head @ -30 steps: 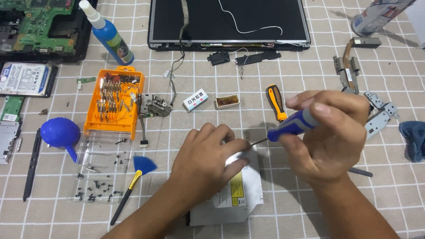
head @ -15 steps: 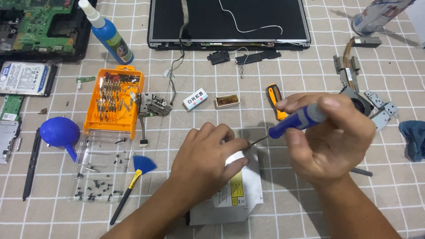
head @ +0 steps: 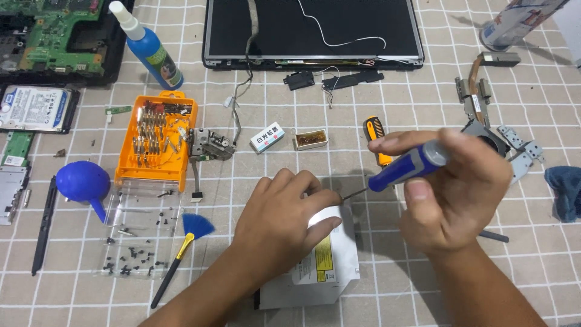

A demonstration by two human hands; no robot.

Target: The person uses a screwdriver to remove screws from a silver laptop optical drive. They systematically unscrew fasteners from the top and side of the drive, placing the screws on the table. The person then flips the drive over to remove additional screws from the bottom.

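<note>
While left hand (head: 284,221) pins optical drive (head: 321,266), right-hand fingers (head: 423,188) pinch screwdriver (head: 402,169).

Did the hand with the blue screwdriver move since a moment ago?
Yes, a little. The right hand with the blue screwdriver has drifted rightward, away from the orange-handled screwdriver lying on the mat, toward the metal hinge bracket.

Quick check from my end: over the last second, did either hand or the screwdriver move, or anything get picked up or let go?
The right hand tilted the blue-handled screwdriver a little, its handle end rising up and to the right, while the tip stayed by the left hand's fingertips. Nothing was picked up or released. The left hand still presses on the silver optical drive; the orange bit case and the other parts lie as before.
</note>
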